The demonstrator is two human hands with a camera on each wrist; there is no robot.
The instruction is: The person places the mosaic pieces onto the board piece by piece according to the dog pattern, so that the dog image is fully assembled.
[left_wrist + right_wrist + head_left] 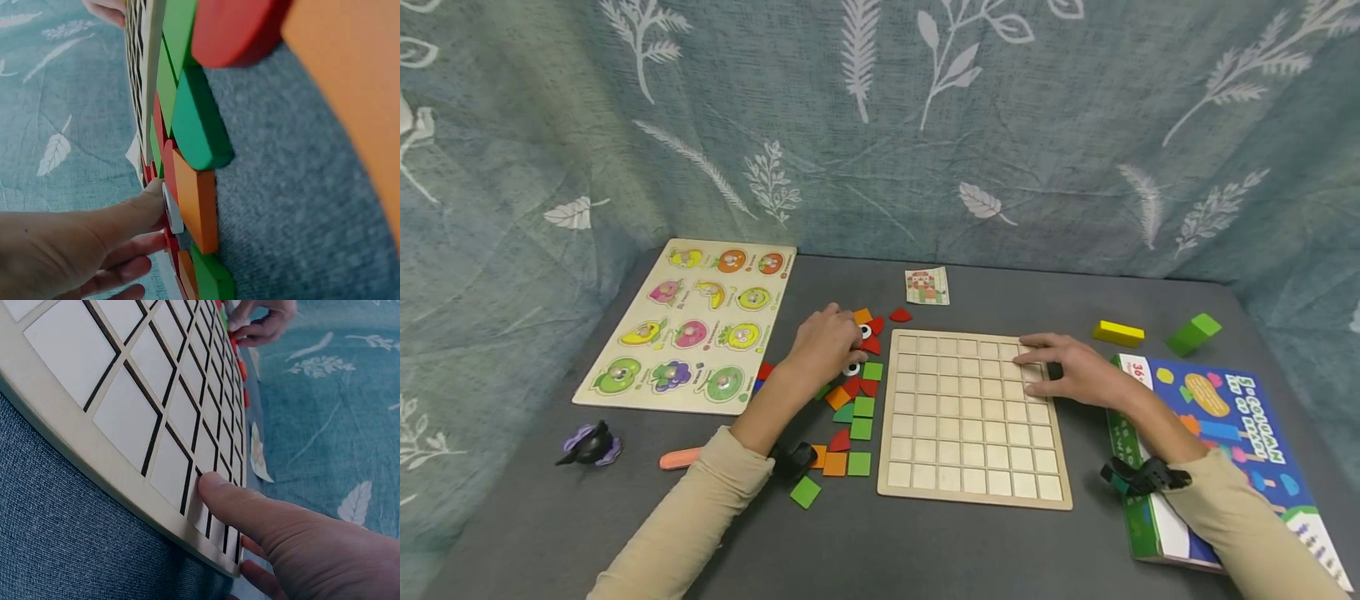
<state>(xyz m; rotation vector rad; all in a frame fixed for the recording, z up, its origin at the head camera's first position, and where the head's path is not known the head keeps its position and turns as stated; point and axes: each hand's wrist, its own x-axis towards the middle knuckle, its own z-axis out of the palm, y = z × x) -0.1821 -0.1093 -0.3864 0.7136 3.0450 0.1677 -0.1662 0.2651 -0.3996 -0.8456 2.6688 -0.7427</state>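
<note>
"Where are the person's hands?"
"The left hand (825, 350) is among painted, flat pieces: green square tiles (859, 464), red fan-shaped pieces (840, 440) and white discs with dark pupils (852, 369). Its thumb is at one disc's rim; I cannot tell whether the fingers pinch anything."
"And the right hand (1071, 371)?"
"Relaxed, gripping nothing, its thumb and fingertips resting on the pale wooden grid board (973, 498), near its upper right corner."
"Where does that board sit?"
"Just right of the loose pieces, flat on a dark grey, woven-looking tabletop (955, 542). Thin raised strips divide it into smooth, whitish square cells."
"What lies farther out?"
"On the left, a wooden fruit puzzle (647, 398); on the right, a glossy printed box (1225, 442), with a yellow oblong block (1118, 333) and a green oblong block (1193, 334) beyond it. Behind hangs a blue-green leaf-patterned curtain (880, 200)."
</note>
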